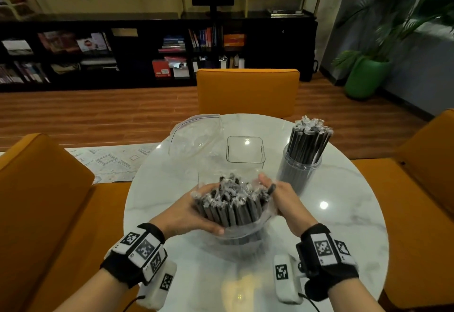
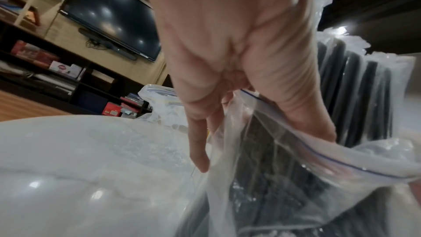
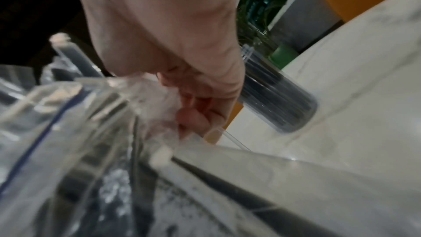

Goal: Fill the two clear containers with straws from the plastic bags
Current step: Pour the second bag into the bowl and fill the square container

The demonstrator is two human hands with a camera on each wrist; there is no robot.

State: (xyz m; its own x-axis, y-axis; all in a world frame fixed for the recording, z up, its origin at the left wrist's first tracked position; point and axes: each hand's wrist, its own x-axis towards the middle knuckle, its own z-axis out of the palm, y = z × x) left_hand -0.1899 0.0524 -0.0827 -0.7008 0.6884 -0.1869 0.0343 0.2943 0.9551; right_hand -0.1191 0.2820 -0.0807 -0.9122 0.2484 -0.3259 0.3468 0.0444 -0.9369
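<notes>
A bundle of black, paper-wrapped straws [image 1: 228, 203] stands half out of a clear zip bag [image 1: 245, 228] at the table's near middle. My left hand [image 1: 204, 213] cups the bundle from the left, thumb across its front. In the left wrist view the left hand [image 2: 227, 100] grips at the bag's blue-lined mouth [image 2: 318, 154]. My right hand [image 1: 270, 189] pinches the bag's plastic on the right, its fingers curled [image 3: 193, 114]. An empty square clear container [image 1: 245, 149] sits behind. A round clear container [image 1: 299, 166] at the right holds many straws.
An empty crumpled zip bag [image 1: 194, 137] lies at the back left of the round white marble table [image 1: 344, 213]. Orange chairs [image 1: 248, 90] ring the table. Dark bookshelves and a green plant pot [image 1: 366, 76] stand beyond.
</notes>
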